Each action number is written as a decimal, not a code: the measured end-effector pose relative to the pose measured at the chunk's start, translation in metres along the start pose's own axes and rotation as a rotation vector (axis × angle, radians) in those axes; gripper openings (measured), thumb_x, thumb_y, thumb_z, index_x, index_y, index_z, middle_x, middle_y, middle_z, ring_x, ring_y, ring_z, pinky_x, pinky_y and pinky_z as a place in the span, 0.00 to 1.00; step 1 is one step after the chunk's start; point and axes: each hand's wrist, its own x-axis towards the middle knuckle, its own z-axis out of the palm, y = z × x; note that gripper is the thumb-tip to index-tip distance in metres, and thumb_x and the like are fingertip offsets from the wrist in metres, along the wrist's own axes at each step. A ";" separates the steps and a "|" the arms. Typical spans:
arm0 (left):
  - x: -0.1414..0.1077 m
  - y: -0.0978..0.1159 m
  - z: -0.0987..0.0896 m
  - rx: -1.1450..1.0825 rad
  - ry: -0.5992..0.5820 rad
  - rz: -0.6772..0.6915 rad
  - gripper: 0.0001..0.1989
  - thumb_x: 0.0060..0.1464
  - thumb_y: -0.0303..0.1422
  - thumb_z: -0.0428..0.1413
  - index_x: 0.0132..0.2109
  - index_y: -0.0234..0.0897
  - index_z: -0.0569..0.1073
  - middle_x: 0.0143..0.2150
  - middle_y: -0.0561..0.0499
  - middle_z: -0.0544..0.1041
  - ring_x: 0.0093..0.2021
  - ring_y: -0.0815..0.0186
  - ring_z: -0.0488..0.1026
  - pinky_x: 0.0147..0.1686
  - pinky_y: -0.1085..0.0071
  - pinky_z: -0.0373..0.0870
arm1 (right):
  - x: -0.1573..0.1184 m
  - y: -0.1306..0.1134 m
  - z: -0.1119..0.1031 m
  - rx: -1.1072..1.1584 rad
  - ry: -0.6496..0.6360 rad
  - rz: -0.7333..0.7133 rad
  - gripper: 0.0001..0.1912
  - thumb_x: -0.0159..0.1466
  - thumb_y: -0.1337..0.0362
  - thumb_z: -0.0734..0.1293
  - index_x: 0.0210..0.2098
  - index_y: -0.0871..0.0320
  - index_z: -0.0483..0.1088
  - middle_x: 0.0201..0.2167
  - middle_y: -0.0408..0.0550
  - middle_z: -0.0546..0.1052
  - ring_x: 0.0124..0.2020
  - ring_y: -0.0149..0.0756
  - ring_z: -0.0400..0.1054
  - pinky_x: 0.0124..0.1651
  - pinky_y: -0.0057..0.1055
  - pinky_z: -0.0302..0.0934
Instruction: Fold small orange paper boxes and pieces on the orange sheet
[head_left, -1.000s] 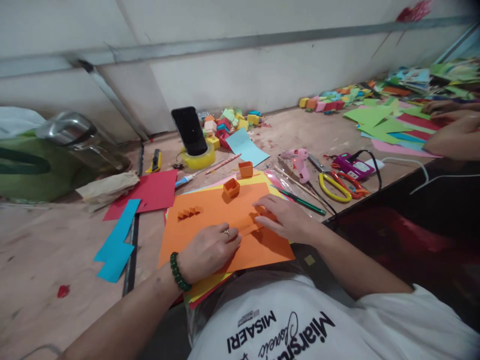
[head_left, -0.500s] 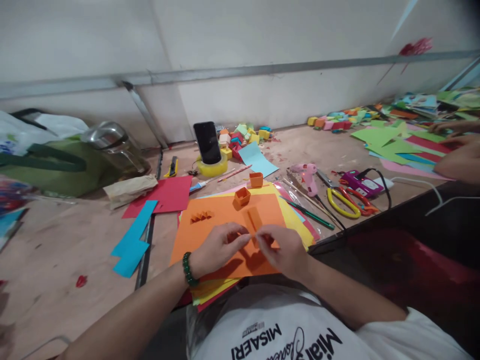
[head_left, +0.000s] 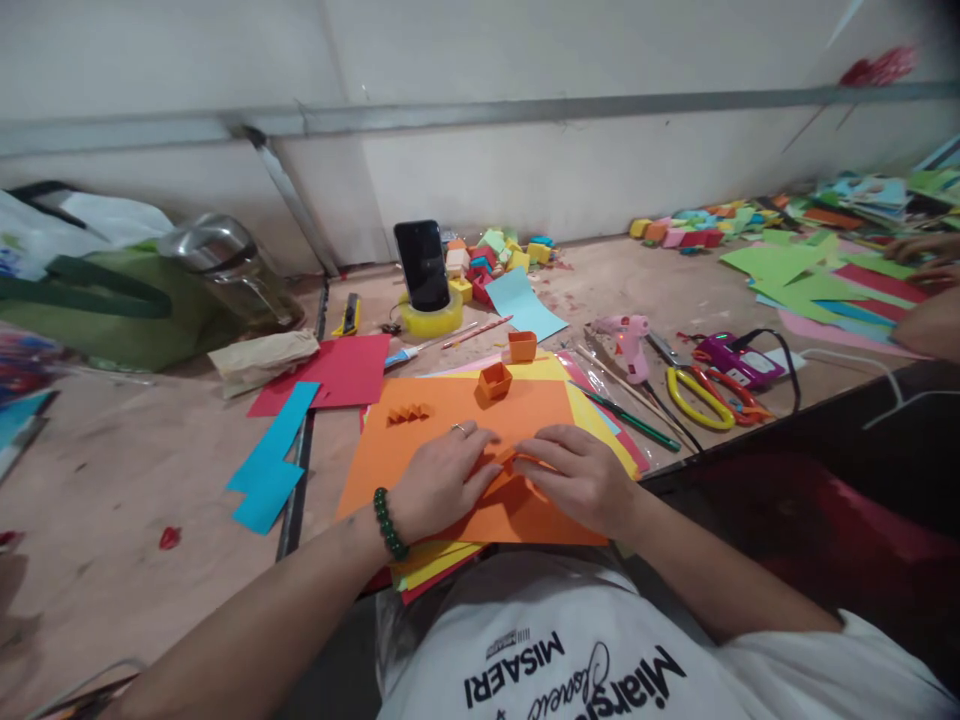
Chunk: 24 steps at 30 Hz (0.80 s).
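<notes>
A small folded orange paper piece [head_left: 507, 458] lies low over the orange sheet [head_left: 450, 400], between my two hands. My left hand [head_left: 444, 482], with a green bead bracelet at its wrist, has its fingertips closed on the piece's left side. From the right, my right hand [head_left: 581, 478] grips the same piece with its fingers together. Beyond my hands stand an open orange paper box [head_left: 495, 381] and a second orange box [head_left: 522, 346]. A zigzag-folded orange strip [head_left: 409, 413] rests near the sheet's left side. The sheet tops a stack of coloured paper.
A phone [head_left: 422, 265] stands on yellow tape [head_left: 430, 316] behind the sheet. Rightward are a green pen [head_left: 634, 424], a pink glue gun [head_left: 628, 343] and yellow-handled scissors [head_left: 699, 400]. Red paper [head_left: 351, 370] and blue strips [head_left: 277, 450] lie left. Another person's hand is at far right.
The small orange piece was held upright between my fingertips and is now lower, nearly flat over the sheet. My hands have flattened over it, and the camera view has shifted slightly.
</notes>
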 end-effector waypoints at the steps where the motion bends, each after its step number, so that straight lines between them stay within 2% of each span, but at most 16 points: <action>1: 0.000 0.001 0.001 0.031 0.016 0.009 0.12 0.61 0.33 0.49 0.49 0.37 0.71 0.41 0.46 0.73 0.39 0.61 0.71 0.38 0.68 0.68 | -0.002 0.002 0.003 -0.002 -0.038 0.021 0.12 0.66 0.75 0.59 0.32 0.60 0.73 0.40 0.52 0.78 0.38 0.37 0.67 0.40 0.34 0.67; 3: -0.001 0.003 0.002 0.050 -0.031 0.053 0.12 0.62 0.33 0.49 0.50 0.37 0.72 0.42 0.45 0.73 0.39 0.62 0.72 0.39 0.67 0.69 | -0.007 0.005 0.007 0.026 -0.126 0.052 0.14 0.67 0.74 0.57 0.32 0.60 0.73 0.39 0.52 0.79 0.37 0.37 0.68 0.39 0.34 0.68; 5: -0.001 0.004 0.002 0.053 -0.102 0.088 0.11 0.63 0.34 0.49 0.45 0.37 0.74 0.40 0.46 0.73 0.38 0.63 0.72 0.38 0.68 0.69 | -0.012 0.008 0.009 0.080 -0.197 0.066 0.15 0.68 0.74 0.56 0.33 0.61 0.73 0.36 0.52 0.79 0.35 0.36 0.68 0.36 0.33 0.67; 7: -0.001 0.005 0.003 0.073 -0.125 0.090 0.12 0.62 0.37 0.50 0.42 0.36 0.76 0.39 0.46 0.73 0.37 0.62 0.72 0.38 0.67 0.70 | -0.015 0.009 0.009 0.137 -0.226 0.087 0.15 0.69 0.73 0.56 0.35 0.62 0.73 0.36 0.52 0.79 0.34 0.36 0.68 0.35 0.32 0.67; 10: -0.001 0.004 0.005 0.072 -0.084 0.087 0.11 0.60 0.37 0.52 0.40 0.35 0.76 0.39 0.45 0.73 0.38 0.61 0.72 0.38 0.66 0.70 | -0.019 0.008 0.009 0.230 -0.217 0.170 0.12 0.69 0.70 0.58 0.35 0.60 0.73 0.38 0.50 0.79 0.36 0.36 0.69 0.36 0.32 0.68; 15: 0.000 -0.001 0.009 -0.057 -0.001 0.087 0.12 0.63 0.31 0.49 0.36 0.36 0.76 0.37 0.47 0.74 0.37 0.64 0.72 0.38 0.69 0.69 | -0.022 0.006 0.008 0.391 -0.194 0.398 0.10 0.68 0.66 0.62 0.34 0.58 0.74 0.36 0.49 0.79 0.37 0.36 0.68 0.37 0.32 0.67; 21: 0.003 -0.002 0.010 -0.059 0.005 0.017 0.11 0.63 0.30 0.49 0.33 0.35 0.73 0.34 0.49 0.72 0.33 0.65 0.70 0.34 0.70 0.67 | -0.017 0.007 0.004 0.522 -0.226 0.583 0.08 0.66 0.67 0.63 0.32 0.58 0.73 0.35 0.49 0.77 0.36 0.35 0.70 0.40 0.32 0.66; 24: 0.005 0.000 0.011 -0.038 0.004 -0.013 0.11 0.62 0.30 0.49 0.33 0.35 0.72 0.33 0.49 0.71 0.31 0.66 0.69 0.33 0.71 0.67 | -0.015 0.007 0.005 0.524 -0.243 0.698 0.07 0.64 0.67 0.64 0.30 0.58 0.71 0.31 0.48 0.76 0.32 0.33 0.69 0.35 0.29 0.64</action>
